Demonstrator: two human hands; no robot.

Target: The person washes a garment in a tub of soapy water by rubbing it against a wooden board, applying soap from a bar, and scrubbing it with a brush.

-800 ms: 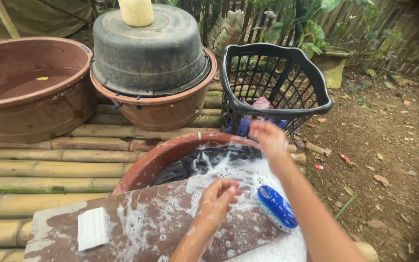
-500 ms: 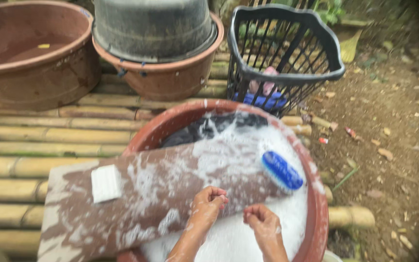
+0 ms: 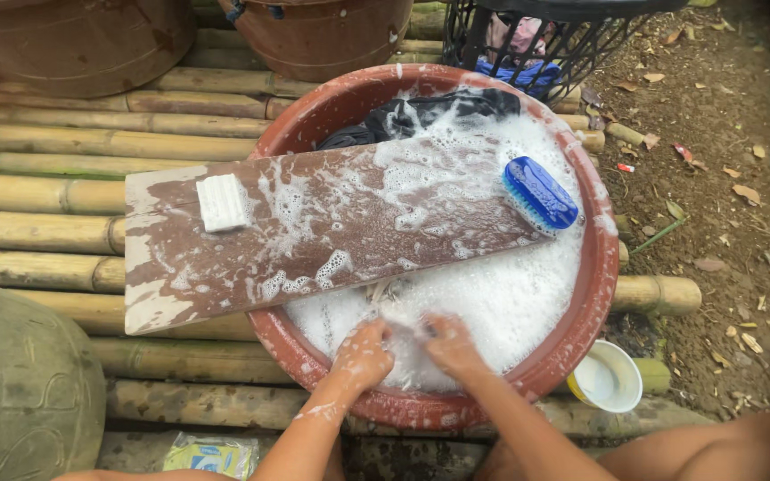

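A platform of bamboo poles (image 3: 64,142) carries the red-brown basin (image 3: 592,294). Behind the basin stand two brown tubs (image 3: 73,53) and a black basket (image 3: 545,44). Right of the basin, a small cup (image 3: 608,379) sits at the platform's edge beside bare soil (image 3: 724,134).

A wet, foam-streaked brown wooden board (image 3: 314,232) spans the reddish-brown plastic basin (image 3: 581,294). On the board rest a glossy blue plastic brush (image 3: 540,192) and a matt white ridged soap bar (image 3: 223,202). Beneath the basin, rough bamboo poles (image 3: 55,142).

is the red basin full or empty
Full: the red basin brims with white suds, dark cloth poking out at the far side, both hands dipped in.
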